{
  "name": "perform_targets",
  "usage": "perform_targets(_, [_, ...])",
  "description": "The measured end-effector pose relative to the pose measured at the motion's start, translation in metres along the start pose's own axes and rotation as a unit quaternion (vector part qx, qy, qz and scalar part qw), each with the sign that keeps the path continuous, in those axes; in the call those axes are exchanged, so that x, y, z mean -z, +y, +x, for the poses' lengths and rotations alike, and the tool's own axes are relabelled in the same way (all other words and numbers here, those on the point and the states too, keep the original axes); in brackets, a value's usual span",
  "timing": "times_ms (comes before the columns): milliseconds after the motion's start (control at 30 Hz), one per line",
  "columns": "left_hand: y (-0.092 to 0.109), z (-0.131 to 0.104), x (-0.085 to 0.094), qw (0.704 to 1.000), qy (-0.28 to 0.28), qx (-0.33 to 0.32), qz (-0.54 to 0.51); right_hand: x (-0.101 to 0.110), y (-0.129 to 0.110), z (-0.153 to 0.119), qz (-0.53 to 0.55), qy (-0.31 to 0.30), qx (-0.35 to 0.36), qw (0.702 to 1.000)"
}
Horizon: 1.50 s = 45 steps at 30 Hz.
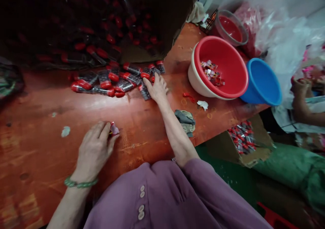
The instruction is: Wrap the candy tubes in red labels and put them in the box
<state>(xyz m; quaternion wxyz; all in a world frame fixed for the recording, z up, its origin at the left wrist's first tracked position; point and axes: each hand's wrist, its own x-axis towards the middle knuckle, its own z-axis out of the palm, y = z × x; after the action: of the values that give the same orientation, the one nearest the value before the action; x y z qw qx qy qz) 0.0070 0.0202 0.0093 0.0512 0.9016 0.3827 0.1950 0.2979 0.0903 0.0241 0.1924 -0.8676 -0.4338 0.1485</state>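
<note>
My left hand [93, 147], with a green bead bracelet at its wrist, is closed near the middle of the table. Between its thumb and fingers is a small printed label [114, 129], white-pink and red. Farther forward, my right hand [158, 88] reaches to the right end of a pile of small clear bottles [103, 79] with red caps and dark contents. Its fingers are spread, with the thumb against a bottle [144, 92] at the pile's edge. No bottle is visibly lifted.
Behind the pile stands a large dark box [142, 54] full of similar bottles. To the right are a red basin [220, 49] holding small labels, a blue basin [265, 82] and a crumpled cloth [186, 120]. Below sits a carton [250, 158] of bottles. Another person's arm [306, 104] shows far right.
</note>
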Motion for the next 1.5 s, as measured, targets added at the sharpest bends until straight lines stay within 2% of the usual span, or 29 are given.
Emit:
perform_targets(100, [-0.008, -0.011, -0.011, 1.000, -0.019, -0.010, 0.001, -0.018, -0.014, -0.008, 0.010, 0.001, 0.025, 1.000])
perform_targets(267, [-0.009, -0.014, -0.017, 0.999, -0.027, -0.025, 0.000, -0.028, -0.021, -0.043, -0.005, -0.017, 0.092, 0.996])
perform_targets(400, [-0.006, -0.012, -0.013, 1.000, -0.016, -0.020, -0.003, -0.026, -0.010, -0.063, 0.009, -0.055, 0.147, 0.988])
perform_targets(500, [-0.005, -0.009, -0.013, 0.999, -0.008, 0.004, -0.045, -0.018, 0.003, -0.075, 0.019, -0.053, 0.207, 0.977])
perform_targets(600, [-0.004, -0.007, -0.016, 0.995, -0.006, 0.043, -0.088, -0.010, 0.010, -0.084, -0.025, -0.055, 0.251, 0.966])
perform_targets(833, [-0.004, -0.003, -0.016, 0.985, -0.003, 0.090, -0.146, -0.003, -0.012, -0.074, -0.103, -0.078, 0.313, 0.941])
perform_targets(1000, [0.002, 0.001, -0.012, 0.987, -0.039, 0.116, -0.109, 0.002, -0.022, -0.061, -0.110, -0.126, 0.352, 0.921])
perform_targets(1133, [0.002, 0.003, -0.009, 0.985, -0.061, 0.134, -0.092, 0.007, -0.011, -0.061, 0.025, -0.112, 0.333, 0.936])
perform_targets(1233, [-0.005, 0.003, -0.008, 0.973, -0.016, 0.170, -0.157, 0.007, -0.001, -0.070, 0.198, -0.119, 0.291, 0.928])
perform_targets(1300, [-0.009, 0.003, -0.005, 0.952, 0.021, 0.197, -0.233, 0.006, 0.004, -0.080, 0.313, -0.146, 0.240, 0.907])
perform_targets(1400, [-0.012, 0.002, 0.004, 0.910, 0.057, 0.244, -0.332, 0.003, 0.007, -0.097, 0.438, -0.199, 0.165, 0.861])
perform_targets(1500, [-0.010, 0.000, 0.013, 0.883, 0.076, 0.261, -0.382, 0.000, 0.003, -0.114, 0.514, -0.212, 0.151, 0.818])
